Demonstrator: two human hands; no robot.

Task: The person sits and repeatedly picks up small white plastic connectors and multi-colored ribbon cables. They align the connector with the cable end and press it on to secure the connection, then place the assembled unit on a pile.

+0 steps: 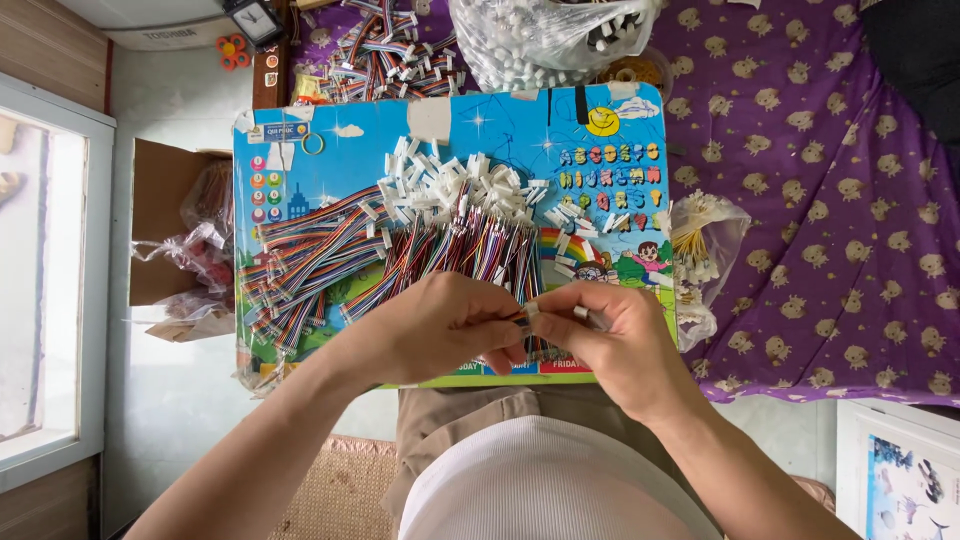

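Both hands, left hand (440, 325), right hand (600, 335), pinch connector (527, 315) over board's near edge (520, 375).

A clear plastic bag (545, 35) of white pieces sits at 12 o'clock. A smaller clear bag (705, 240) lies at 3 o'clock. An open brown cardboard box (160, 215) stands at 9 o'clock.

Wire bundles (400, 250) crowd the board (610, 180); its right part lies barer.
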